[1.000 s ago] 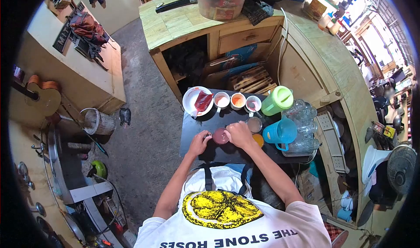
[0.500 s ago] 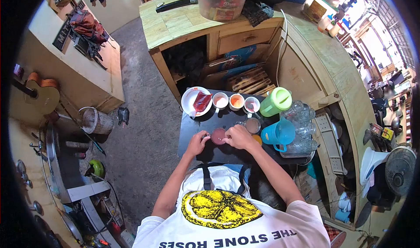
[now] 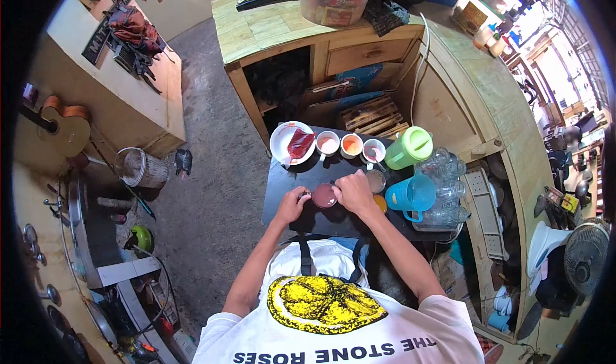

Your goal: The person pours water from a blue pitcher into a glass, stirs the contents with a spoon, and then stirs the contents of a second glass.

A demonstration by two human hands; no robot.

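Observation:
A cup of purplish-pink liquid (image 3: 324, 196) stands on the dark table between my two hands. Closed at its left side, my left hand (image 3: 294, 205) grips the cup by what looks like its handle. My right hand (image 3: 353, 190) is closed at the cup's right rim; anything thin inside its fingers is too small to make out. Just past the right hand are a glass of greyish-brown liquid (image 3: 376, 182) and a container with orange contents (image 3: 380, 203), partly hidden by my forearm.
A white bowl with a red packet (image 3: 300, 144) and three white cups (image 3: 351, 145) line the table's far edge. Rightward stand a green lidded pitcher (image 3: 409, 148), a blue jug (image 3: 410, 194) and several glass jars (image 3: 449, 187). A wooden counter (image 3: 276, 40) rises behind.
My right hand has shifted from low at the cup's right side to slightly higher, its fingers more bunched. My left hand stays at the cup. The view has shifted slightly.

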